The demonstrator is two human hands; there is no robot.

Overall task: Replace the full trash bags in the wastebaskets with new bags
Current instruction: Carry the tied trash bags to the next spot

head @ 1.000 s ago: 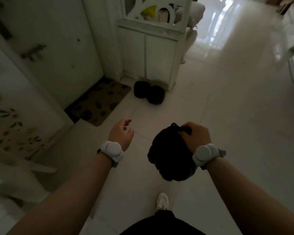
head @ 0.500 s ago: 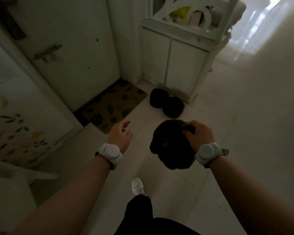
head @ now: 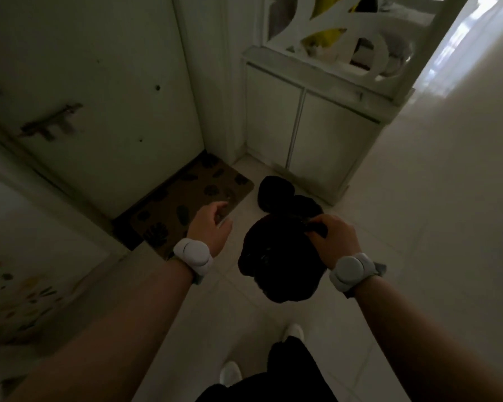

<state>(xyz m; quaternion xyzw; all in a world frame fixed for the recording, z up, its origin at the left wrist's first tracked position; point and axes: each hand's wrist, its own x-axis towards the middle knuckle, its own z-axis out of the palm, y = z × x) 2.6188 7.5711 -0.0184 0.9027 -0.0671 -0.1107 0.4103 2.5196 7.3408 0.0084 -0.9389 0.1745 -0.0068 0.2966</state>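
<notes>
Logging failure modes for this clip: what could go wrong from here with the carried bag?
1. The right hand grips the black bag only at its gathered top, hanging free; it could slip or tear.
2. Two bags on the floor crowd the spot by the cabinet; set down there, it could roll onto the doormat.

No words, labels, brand names or numbers could be read anywhere in the dim view. The doormat [head: 186,195] carried only dark leaf shapes, and the wall panel [head: 21,282] at the left showed only coloured leaf prints.
</notes>
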